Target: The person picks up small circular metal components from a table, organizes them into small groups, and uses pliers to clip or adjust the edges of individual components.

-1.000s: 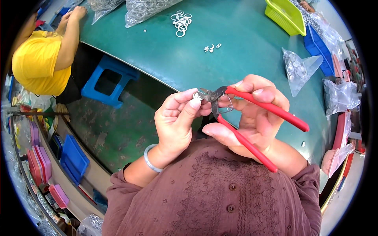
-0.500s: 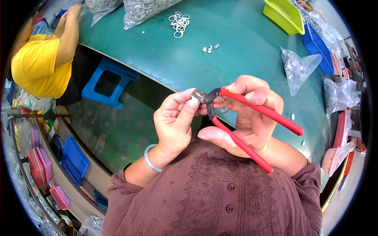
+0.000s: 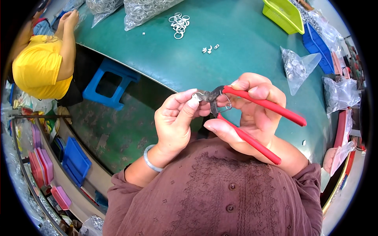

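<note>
Between the thumb and fingers of my left hand (image 3: 175, 122) is a small silvery ring (image 3: 198, 95), partly hidden by the fingertips. My right hand (image 3: 256, 114) holds pliers (image 3: 263, 103) with red handles and dark metal jaws, the handles spread apart. The jaw tips meet the ring at my left fingertips; whether they grip it is too small to tell. Farther off on the green table (image 3: 236, 51) lie a heap of white rings (image 3: 179, 25) and several small white pieces (image 3: 210, 49).
Clear bags of rings (image 3: 145, 13) stand at the far edge. At right are a lime basket (image 3: 284, 16), a blue tray (image 3: 317, 47) and a bag of round silvery pieces (image 3: 295, 69). A blue stool (image 3: 110, 84) and a person in yellow (image 3: 39, 67) are at left.
The pliers have tilted slightly, their handles swinging a little up and right with my right hand. My left hand stays almost in place. The person in yellow has lowered their hands slightly.
</note>
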`<state>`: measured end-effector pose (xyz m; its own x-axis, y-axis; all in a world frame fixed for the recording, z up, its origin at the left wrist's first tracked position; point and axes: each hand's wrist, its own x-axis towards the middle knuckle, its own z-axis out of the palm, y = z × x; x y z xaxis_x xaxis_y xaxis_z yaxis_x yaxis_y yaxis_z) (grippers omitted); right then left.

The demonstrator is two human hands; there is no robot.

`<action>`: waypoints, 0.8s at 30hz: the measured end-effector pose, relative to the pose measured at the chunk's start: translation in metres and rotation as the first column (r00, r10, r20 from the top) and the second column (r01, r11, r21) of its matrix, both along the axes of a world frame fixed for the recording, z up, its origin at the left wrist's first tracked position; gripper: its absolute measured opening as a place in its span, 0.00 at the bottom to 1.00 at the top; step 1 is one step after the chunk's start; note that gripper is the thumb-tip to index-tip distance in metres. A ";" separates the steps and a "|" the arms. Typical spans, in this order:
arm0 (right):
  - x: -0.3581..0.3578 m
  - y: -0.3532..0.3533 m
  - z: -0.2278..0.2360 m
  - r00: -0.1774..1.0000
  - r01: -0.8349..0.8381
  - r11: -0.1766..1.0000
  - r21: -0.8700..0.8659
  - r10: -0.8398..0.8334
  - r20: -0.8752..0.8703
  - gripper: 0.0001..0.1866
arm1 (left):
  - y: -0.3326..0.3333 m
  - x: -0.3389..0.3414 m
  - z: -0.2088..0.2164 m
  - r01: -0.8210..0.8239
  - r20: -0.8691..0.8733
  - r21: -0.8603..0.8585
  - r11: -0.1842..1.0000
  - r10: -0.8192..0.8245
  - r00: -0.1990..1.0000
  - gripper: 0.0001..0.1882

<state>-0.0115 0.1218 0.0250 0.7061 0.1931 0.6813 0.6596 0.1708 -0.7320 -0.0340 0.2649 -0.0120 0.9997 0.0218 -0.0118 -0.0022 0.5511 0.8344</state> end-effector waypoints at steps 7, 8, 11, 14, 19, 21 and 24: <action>-0.001 -0.003 0.003 0.999 -0.009 0.998 -0.067 0.007 -0.034 0.42 | 0.000 0.001 0.001 0.009 0.010 -0.034 0.999 -0.008 1.000 0.09; 0.000 -0.002 0.003 0.999 -0.025 0.999 -0.042 0.023 -0.043 0.42 | 0.001 0.001 0.001 0.020 0.006 -0.047 0.999 -0.020 1.000 0.09; -0.001 -0.002 0.002 1.000 0.000 1.000 -0.026 -0.001 -0.028 0.42 | -0.001 0.001 -0.002 0.007 -0.001 -0.023 1.000 -0.007 1.000 0.09; -0.001 -0.004 0.004 1.000 0.008 0.994 -0.113 -0.006 0.018 0.42 | -0.001 0.000 0.003 0.006 -0.017 -0.029 1.000 -0.007 1.000 0.09; 0.000 -0.004 0.004 1.000 0.018 0.993 -0.113 -0.016 0.019 0.42 | 0.000 0.001 0.001 0.023 -0.014 -0.051 0.998 -0.024 1.000 0.09; 0.001 -0.004 0.003 0.999 0.043 0.995 -0.090 -0.041 0.025 0.42 | -0.001 0.002 0.001 0.016 -0.019 -0.053 0.998 -0.017 1.000 0.09; 0.000 -0.005 0.006 1.000 -0.015 0.993 -0.118 0.018 0.023 0.41 | -0.001 0.002 0.005 0.029 -0.049 -0.054 0.998 -0.031 0.998 0.09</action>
